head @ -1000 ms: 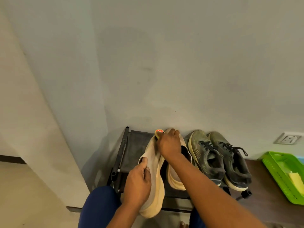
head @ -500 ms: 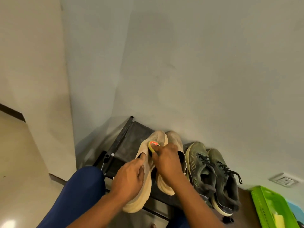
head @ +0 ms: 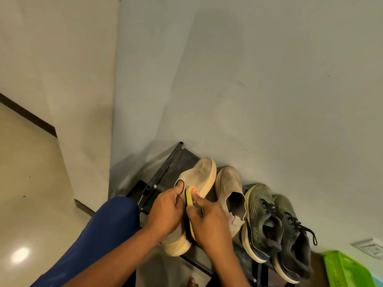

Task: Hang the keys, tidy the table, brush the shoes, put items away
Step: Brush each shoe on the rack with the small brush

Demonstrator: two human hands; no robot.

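The beige shoe (head: 194, 183) lies tipped on its side on the black shoe rack (head: 165, 172), its long axis running from the heel close to the person up to the toe near the wall. The left hand (head: 165, 214) holds it steady at the collar, thumb hooked at the opening and fingers curled round the heel end. The right hand (head: 209, 220) is just to the right of it, its grip closed round a yellow brush (head: 189, 198) with a red spot at its far tip. The brush lies almost parallel to the shoe's length and sits against the side of the upper, close to the sole edge. So the stroke most likely runs lengthwise, heel to toe, with the right hand doing the work (the left only braces).

The shoe is a knit slip-on, pale tan with a thick cream sole, and its toe looks dingy. Its mate (head: 230, 187) rests upright just beside it, and a dark green laced pair (head: 275, 224) stands further right. Part of a green tray (head: 344, 270) shows at the lower right corner.
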